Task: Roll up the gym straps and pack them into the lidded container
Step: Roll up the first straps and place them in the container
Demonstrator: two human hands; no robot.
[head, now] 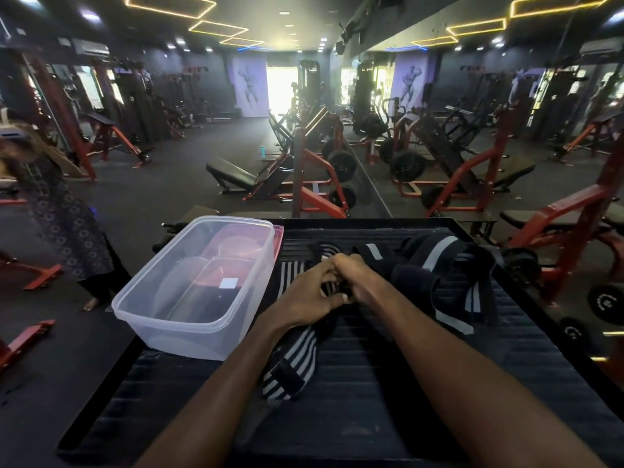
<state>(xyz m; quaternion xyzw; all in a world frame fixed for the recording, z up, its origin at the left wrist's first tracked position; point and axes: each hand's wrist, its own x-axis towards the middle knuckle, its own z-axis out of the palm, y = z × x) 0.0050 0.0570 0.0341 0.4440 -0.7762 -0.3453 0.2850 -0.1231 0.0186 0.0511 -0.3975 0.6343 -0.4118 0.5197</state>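
Here my left hand [309,292] and right hand [354,278] both pinch the striped woven strap [293,359] on the ribbed black platform [371,383]; beside it, the clear plastic container [202,285] stands open, its pink lid [279,238] behind.

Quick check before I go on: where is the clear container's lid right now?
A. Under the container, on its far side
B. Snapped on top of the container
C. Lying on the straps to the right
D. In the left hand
A: the container stands open, and the reddish lid shows through its clear wall and sticks out beyond its far right edge.
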